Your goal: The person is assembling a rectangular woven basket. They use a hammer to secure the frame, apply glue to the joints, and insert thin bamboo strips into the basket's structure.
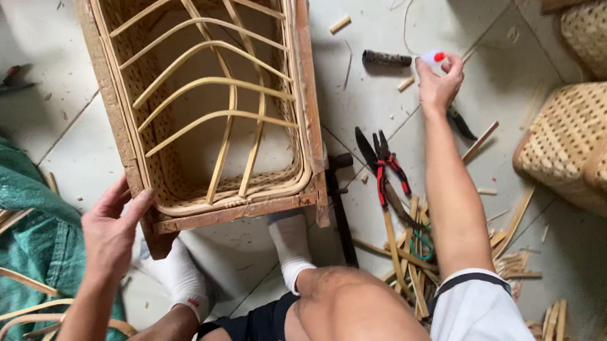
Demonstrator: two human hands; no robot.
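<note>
Woven basket (204,99) in wooden frame: walls woven, curved ribs fitted. Left hand (110,232) spread, steadying frame corner. Right hand (437,84), right of basket, pinching small red-capped bottle (433,58). Finishing seemingly left.

Single head-worn view, steeply downward and close, over lap, hands and tiled floor (370,14).
</note>
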